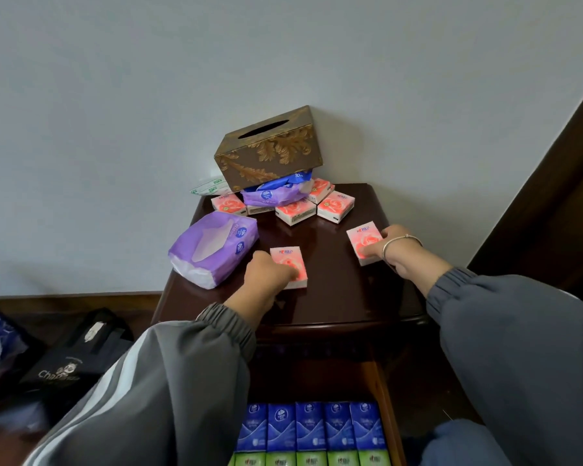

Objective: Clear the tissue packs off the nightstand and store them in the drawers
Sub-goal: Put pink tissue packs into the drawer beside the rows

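Observation:
On the dark wooden nightstand (334, 297) my left hand (266, 280) grips a pink tissue pack (288, 260) near the middle. My right hand (394, 247), with a bracelet on the wrist, grips another pink tissue pack (364, 238) toward the right. Several more pink packs (335, 206) lie at the back. A large purple tissue pack (212, 247) lies at the left edge. A second purple pack (273, 195) sits under a tilted brown ornate tissue box (270, 149). Below, the open drawer (389, 415) holds rows of blue packs (310, 427) and green packs (310, 459).
A pale wall stands right behind the nightstand. A green and white pack (209, 186) juts out at the back left corner. A black bag (78, 351) lies on the floor to the left. Dark wood furniture (552, 196) rises on the right.

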`<state>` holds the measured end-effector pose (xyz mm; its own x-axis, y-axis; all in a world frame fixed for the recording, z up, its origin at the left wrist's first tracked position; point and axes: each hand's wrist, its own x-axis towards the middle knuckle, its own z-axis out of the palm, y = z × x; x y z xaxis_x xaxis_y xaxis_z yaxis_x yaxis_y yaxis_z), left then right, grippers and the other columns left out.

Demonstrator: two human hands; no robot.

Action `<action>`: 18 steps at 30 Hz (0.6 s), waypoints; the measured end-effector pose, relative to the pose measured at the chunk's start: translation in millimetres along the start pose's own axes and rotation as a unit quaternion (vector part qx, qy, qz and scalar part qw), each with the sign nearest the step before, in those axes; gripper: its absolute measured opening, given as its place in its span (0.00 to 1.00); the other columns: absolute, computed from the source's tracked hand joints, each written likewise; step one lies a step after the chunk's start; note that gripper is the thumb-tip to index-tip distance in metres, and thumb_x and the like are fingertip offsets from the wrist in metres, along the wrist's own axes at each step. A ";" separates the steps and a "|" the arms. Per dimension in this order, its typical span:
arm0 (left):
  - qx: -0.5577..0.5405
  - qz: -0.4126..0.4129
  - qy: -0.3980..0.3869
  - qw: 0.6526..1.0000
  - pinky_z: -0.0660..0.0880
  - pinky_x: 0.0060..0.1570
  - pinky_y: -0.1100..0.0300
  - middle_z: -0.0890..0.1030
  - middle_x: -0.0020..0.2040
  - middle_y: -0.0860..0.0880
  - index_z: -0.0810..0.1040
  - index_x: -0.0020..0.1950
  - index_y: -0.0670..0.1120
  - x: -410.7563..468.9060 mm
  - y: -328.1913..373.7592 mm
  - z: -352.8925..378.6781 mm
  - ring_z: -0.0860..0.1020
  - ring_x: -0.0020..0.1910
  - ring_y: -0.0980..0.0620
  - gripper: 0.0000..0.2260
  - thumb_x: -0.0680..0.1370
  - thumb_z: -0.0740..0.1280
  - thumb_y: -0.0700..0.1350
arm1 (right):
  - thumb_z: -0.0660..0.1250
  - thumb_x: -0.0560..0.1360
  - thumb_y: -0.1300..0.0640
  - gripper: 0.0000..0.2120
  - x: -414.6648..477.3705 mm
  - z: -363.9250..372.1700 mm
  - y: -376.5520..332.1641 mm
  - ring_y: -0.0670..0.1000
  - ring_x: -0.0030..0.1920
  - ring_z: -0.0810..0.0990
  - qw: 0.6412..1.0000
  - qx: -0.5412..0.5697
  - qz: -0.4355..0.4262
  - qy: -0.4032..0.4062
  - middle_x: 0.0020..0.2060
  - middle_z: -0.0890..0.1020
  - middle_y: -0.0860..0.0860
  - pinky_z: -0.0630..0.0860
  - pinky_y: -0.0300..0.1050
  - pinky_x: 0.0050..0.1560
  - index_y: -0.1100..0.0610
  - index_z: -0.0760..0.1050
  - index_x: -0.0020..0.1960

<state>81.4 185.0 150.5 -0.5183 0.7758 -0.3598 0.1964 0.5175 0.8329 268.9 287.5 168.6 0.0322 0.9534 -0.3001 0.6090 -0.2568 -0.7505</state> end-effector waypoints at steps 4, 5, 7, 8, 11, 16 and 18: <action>-0.084 -0.007 -0.008 0.996 0.79 0.54 0.47 0.79 0.58 0.40 0.73 0.61 0.39 -2.5 -2.9 5.5 0.80 0.54 0.42 0.20 0.71 0.71 0.38 | 0.74 0.68 0.59 0.19 -25.6 5.4 0.0 0.51 0.45 0.79 0.989 0.136 -0.029 -0.042 0.48 0.82 0.54 0.75 0.45 0.46 0.60 0.76 0.58; -0.107 0.002 0.001 0.994 0.79 0.53 0.47 0.78 0.58 0.40 0.71 0.61 0.39 -3.5 -4.3 7.2 0.80 0.54 0.42 0.19 0.71 0.69 0.38 | 0.74 0.69 0.58 0.19 -34.9 11.6 -0.6 0.48 0.43 0.79 0.981 0.177 -0.053 -0.063 0.44 0.82 0.50 0.76 0.42 0.44 0.58 0.76 0.58; -0.176 0.012 -0.010 0.984 0.81 0.48 0.51 0.79 0.56 0.40 0.68 0.61 0.40 -9.5 -4.4 9.5 0.81 0.49 0.44 0.17 0.74 0.63 0.39 | 0.74 0.68 0.56 0.21 -54.9 26.4 -3.8 0.44 0.41 0.79 0.972 0.185 -0.117 -0.083 0.41 0.81 0.46 0.75 0.37 0.41 0.54 0.75 0.59; -0.218 0.019 -0.041 0.975 0.81 0.47 0.53 0.81 0.54 0.40 0.69 0.62 0.39 -10.9 -4.3 11.4 0.82 0.48 0.45 0.16 0.75 0.61 0.40 | 0.74 0.68 0.55 0.21 -64.1 34.1 -5.8 0.42 0.41 0.79 0.973 0.162 -0.147 -0.075 0.41 0.81 0.45 0.75 0.36 0.42 0.52 0.75 0.59; -0.359 -0.001 -0.145 0.922 0.81 0.48 0.53 0.84 0.53 0.42 0.77 0.63 0.41 -14.9 -1.6 8.4 0.84 0.49 0.46 0.21 0.81 0.55 0.53 | 0.72 0.69 0.48 0.20 -79.4 52.7 -11.7 0.45 0.47 0.78 0.978 0.061 -0.197 -0.028 0.46 0.79 0.43 0.75 0.40 0.48 0.49 0.75 0.59; -0.303 0.026 -0.121 0.945 0.79 0.49 0.50 0.79 0.61 0.38 0.67 0.68 0.39 -6.5 -10.7 -8.0 0.81 0.53 0.43 0.26 0.76 0.69 0.51 | 0.59 0.78 0.52 0.15 -70.7 59.0 -25.7 0.52 0.43 0.76 0.958 -0.052 -0.264 -0.103 0.38 0.79 0.50 0.70 0.47 0.47 0.54 0.79 0.38; -0.309 0.055 -0.108 0.943 0.79 0.52 0.47 0.79 0.60 0.36 0.68 0.68 0.37 -5.6 -17.5 -13.1 0.81 0.53 0.42 0.23 0.77 0.69 0.46 | 0.59 0.78 0.53 0.14 -47.0 55.3 -30.5 0.54 0.55 0.77 0.958 -0.096 -0.266 -0.050 0.52 0.81 0.54 0.71 0.48 0.57 0.58 0.81 0.52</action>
<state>70.0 166.9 143.5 -0.3285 0.9027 -0.2780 -0.3178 0.1716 0.9325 205.0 241.8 173.1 -0.3932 0.9189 0.0330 0.6524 0.3041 -0.6942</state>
